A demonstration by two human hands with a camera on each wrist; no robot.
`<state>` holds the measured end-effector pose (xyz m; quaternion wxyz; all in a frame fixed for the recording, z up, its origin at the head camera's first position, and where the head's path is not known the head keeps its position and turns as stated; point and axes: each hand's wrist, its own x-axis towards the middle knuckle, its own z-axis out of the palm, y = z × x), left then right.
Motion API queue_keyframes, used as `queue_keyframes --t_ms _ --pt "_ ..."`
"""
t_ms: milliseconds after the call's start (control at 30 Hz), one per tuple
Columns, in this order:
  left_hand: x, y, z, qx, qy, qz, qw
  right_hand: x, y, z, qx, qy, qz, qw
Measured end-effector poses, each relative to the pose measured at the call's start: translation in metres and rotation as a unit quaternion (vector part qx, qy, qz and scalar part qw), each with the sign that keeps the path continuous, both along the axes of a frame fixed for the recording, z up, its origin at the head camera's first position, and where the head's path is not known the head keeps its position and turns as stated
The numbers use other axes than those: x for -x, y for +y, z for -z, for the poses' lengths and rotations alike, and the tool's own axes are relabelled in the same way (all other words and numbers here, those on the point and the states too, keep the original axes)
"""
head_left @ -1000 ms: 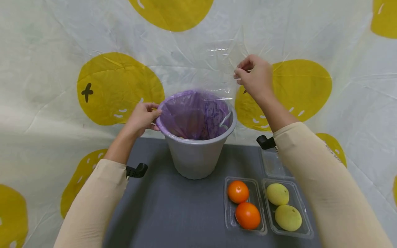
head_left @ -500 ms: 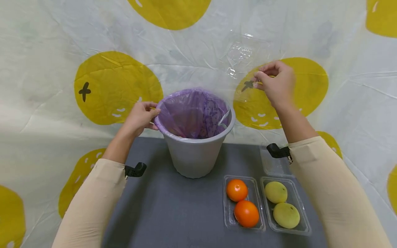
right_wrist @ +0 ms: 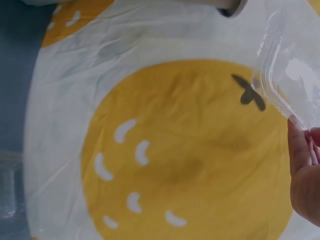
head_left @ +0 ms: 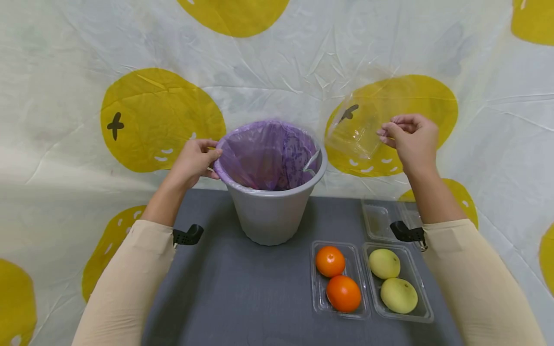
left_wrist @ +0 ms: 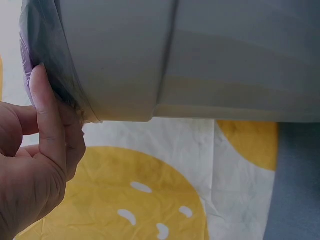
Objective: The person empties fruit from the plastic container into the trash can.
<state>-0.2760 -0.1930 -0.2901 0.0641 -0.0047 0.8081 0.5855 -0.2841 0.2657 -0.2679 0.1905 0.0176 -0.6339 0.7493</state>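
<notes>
My left hand (head_left: pixel 193 161) grips the left rim of a grey trash bin (head_left: pixel 271 216), thumb at the lip and fingers against the outside. A purple bin liner (head_left: pixel 259 154) lines the bin and folds over that rim; in the left wrist view the fingers (left_wrist: pixel 47 110) press on the folded liner. To the right of the bin, raised in front of the backdrop, my right hand (head_left: pixel 413 144) pinches a clear plastic container (head_left: pixel 361 132) by its edge. The right wrist view shows the container's ridged rim (right_wrist: pixel 272 85) running to the fingertips.
On the dark grey table (head_left: pixel 242 298), a clear tray (head_left: pixel 318 300) holds two oranges (head_left: pixel 337 281). Beside it another clear tray (head_left: pixel 417 315) holds two yellow-green fruits (head_left: pixel 391 283). An open clear container (head_left: pixel 377 223) lies behind them. A patterned cloth (head_left: pixel 268 57) hangs at the back.
My right hand has moved right and down, away from above the bin, carrying the clear plastic container with it and tilting it. The left hand has kept its grip on the bin rim.
</notes>
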Motion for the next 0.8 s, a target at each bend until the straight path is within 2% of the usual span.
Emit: queue_keyframes --t_ms 167,367,567,700,800 --pt "0.000 0.001 0.001 0.004 -0.002 -0.001 1.0000 -0.005 0.021 0.021 0.003 -0.017 0.008 1.000" --pt "0.000 0.001 0.001 0.008 -0.001 -0.005 1.0000 -0.009 0.038 0.053 -0.015 -0.062 0.006 0.998" --pt "0.000 0.001 0.000 0.005 -0.003 -0.006 1.0000 -0.012 0.045 0.085 -0.096 -0.116 0.000 0.989" --pt "0.000 0.001 0.000 0.007 -0.004 -0.004 1.0000 -0.010 0.043 0.107 -0.185 -0.157 -0.014 0.970" --pt "0.001 0.002 -0.001 0.008 -0.003 -0.002 1.0000 -0.008 0.039 0.123 -0.273 -0.187 -0.026 0.943"
